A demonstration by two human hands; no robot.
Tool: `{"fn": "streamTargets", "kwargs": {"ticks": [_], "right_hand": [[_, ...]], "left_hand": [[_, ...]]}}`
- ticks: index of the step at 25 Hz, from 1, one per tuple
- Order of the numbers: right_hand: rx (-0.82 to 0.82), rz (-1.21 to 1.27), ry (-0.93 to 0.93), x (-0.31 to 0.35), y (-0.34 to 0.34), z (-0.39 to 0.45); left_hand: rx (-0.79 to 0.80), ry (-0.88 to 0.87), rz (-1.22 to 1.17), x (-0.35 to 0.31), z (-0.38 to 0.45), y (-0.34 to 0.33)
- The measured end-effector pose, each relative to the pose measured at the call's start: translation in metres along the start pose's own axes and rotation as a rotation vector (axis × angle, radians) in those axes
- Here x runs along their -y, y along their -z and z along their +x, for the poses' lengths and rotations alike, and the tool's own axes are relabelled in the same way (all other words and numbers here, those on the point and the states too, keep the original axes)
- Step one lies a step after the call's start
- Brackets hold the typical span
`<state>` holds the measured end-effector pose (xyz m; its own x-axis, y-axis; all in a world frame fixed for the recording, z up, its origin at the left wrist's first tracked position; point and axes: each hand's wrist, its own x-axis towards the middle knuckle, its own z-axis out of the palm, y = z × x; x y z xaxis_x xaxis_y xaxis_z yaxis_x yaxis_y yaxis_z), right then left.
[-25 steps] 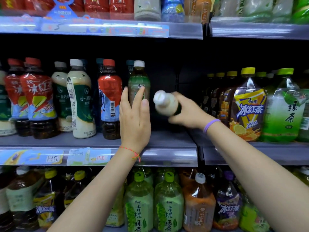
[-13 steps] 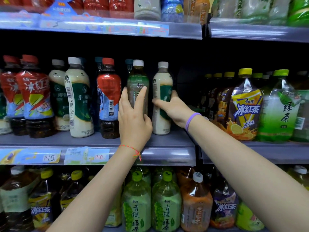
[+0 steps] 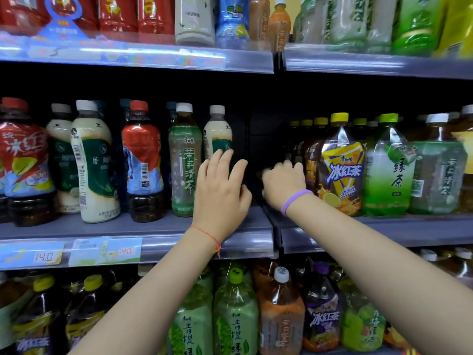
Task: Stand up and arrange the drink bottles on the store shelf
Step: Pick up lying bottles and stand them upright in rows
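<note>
A cream milk-tea bottle [image 3: 217,131] with a white cap and green label stands upright on the middle shelf [image 3: 128,228], right of a green jasmine-tea bottle [image 3: 184,160]. My left hand [image 3: 221,193] is raised in front of the milk-tea bottle's lower half, fingers straight, fingertips over its label. Whether they touch it I cannot tell. My right hand [image 3: 282,184], blurred, hovers to the right at the dark gap by the shelf divider, fingers loosely bent, holding nothing. It is apart from the bottle.
Left on the same shelf stand red iced-tea bottles [image 3: 142,160] and more milk-tea bottles [image 3: 93,160]. Large iced-tea and green-tea bottles [image 3: 343,165] fill the right bay. Shelves above [image 3: 153,57] and below [image 3: 235,311] are packed with bottles. Price tags [image 3: 122,251] line the shelf edge.
My right hand set the milk-tea bottle upright on the shelf beside the jasmine tea, let it go and moved right. My left hand shifted right, in front of that bottle.
</note>
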<state>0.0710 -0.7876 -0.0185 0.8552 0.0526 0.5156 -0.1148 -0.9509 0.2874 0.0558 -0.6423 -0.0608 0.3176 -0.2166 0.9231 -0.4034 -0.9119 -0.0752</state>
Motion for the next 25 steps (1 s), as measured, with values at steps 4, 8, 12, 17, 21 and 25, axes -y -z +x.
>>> {"fn": "streamTargets", "kwargs": {"ticks": [4, 8, 12, 17, 21, 25], "right_hand": [[0.161, -0.222, -0.031, -0.005, -0.02, 0.002], [0.033, -0.068, 0.122, -0.005, -0.02, -0.004], [-0.246, 0.859, 0.301, -0.019, -0.001, -0.013], [0.129, 0.258, 0.378, -0.026, -0.003, 0.01], [0.023, 0.357, 0.475, -0.015, -0.015, 0.014], [-0.077, 0.864, 0.367, -0.023, -0.015, 0.0]], "left_hand": [[0.145, 0.014, 0.106, -0.005, 0.001, -0.008], [0.154, 0.035, 0.092, -0.005, 0.0, -0.009], [0.138, 0.106, -0.013, -0.007, -0.002, -0.008], [0.086, 0.19, -0.224, -0.008, 0.0, -0.003], [-0.046, 0.195, -0.416, -0.006, -0.003, 0.003], [-0.259, 0.313, -0.668, 0.0, -0.004, 0.007]]}}
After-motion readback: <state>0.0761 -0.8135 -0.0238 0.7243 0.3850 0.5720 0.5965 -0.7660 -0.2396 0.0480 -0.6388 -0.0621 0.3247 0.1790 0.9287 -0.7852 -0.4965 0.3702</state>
